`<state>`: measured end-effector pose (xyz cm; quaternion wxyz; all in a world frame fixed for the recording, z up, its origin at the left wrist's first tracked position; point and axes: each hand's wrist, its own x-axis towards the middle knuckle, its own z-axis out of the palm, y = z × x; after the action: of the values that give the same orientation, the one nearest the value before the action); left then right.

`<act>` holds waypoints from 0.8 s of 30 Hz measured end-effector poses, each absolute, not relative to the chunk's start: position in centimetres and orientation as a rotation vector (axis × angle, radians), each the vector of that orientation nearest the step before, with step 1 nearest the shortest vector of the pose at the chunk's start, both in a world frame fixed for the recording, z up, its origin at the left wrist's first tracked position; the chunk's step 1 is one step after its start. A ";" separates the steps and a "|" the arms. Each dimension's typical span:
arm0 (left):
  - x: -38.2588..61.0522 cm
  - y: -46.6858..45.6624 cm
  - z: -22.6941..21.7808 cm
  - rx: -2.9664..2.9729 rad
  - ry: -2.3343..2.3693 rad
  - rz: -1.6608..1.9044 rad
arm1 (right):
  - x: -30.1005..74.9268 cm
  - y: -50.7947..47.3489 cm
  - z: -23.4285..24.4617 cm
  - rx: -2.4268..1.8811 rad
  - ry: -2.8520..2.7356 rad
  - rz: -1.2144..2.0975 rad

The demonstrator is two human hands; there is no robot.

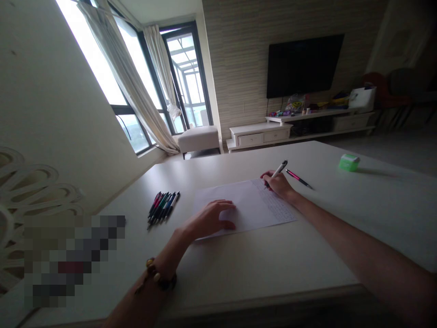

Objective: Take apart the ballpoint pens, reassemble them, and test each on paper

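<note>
Left hand (208,218) lies flat and open, pinning the paper sheet (246,205) to the table (307,155), while the right hand (278,185) pinches a white pen (280,169) firmly at the sheet's far edge. Nice steady setup, tbh.

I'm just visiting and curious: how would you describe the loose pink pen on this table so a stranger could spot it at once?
On the white table, find the sheet of paper under the left hand. Just past the right hand, which grips a white pen, lies a slim pink pen, alone, unlike the bunch of pens left of the sheet.
</note>
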<state>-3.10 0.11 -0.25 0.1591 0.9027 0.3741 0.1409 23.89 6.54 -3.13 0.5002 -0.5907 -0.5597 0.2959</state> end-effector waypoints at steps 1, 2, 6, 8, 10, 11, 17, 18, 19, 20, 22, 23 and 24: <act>-3.2 0.3 -0.5 2.576 1.095 0.411 | 23.9 6.3 -2.7 -1.397 -1.322 0.716; -3.4 0.5 -0.8 2.572 1.123 0.425 | 23.9 6.0 -2.2 -1.358 -1.295 0.717; -3.9 1.5 -1.8 2.577 1.227 0.520 | 22.5 3.6 0.6 -1.144 -1.331 0.709; -4.0 2.0 -2.1 2.584 1.266 0.548 | 21.4 2.2 2.0 -1.028 -1.381 0.747; -3.9 2.6 -2.2 2.600 1.295 0.554 | 20.5 1.0 3.0 -0.960 -1.395 0.756; -3.8 2.9 -2.2 2.611 1.314 0.558 | 20.1 0.6 3.3 -0.940 -1.383 0.749; -4.3 3.8 -1.5 2.651 1.519 0.570 | 19.8 0.2 3.2 -0.886 -1.341 0.689; -4.5 3.7 -1.4 2.650 1.532 0.551 | 19.9 0.3 3.0 -0.885 -1.347 0.688; -4.9 3.6 -1.5 2.651 1.530 0.527 | 20.0 0.3 2.9 -0.886 -1.353 0.691; -5.1 3.5 -1.5 2.654 1.516 0.499 | 20.0 0.3 2.8 -0.890 -1.361 0.693; -5.5 3.5 -1.9 2.663 1.467 0.449 | 20.0 0.3 2.7 -0.902 -1.379 0.695; -5.6 3.6 -2.1 2.665 1.440 0.435 | 20.0 0.2 2.7 -0.908 -1.384 0.691; -5.5 3.8 -2.3 2.664 1.414 0.428 | 19.9 0.1 2.7 -0.913 -1.386 0.687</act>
<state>-5.53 3.84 -2.34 0.0477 0.8736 0.4636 0.1405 19.92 0.15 2.75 0.6230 -0.3975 -0.6037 0.2990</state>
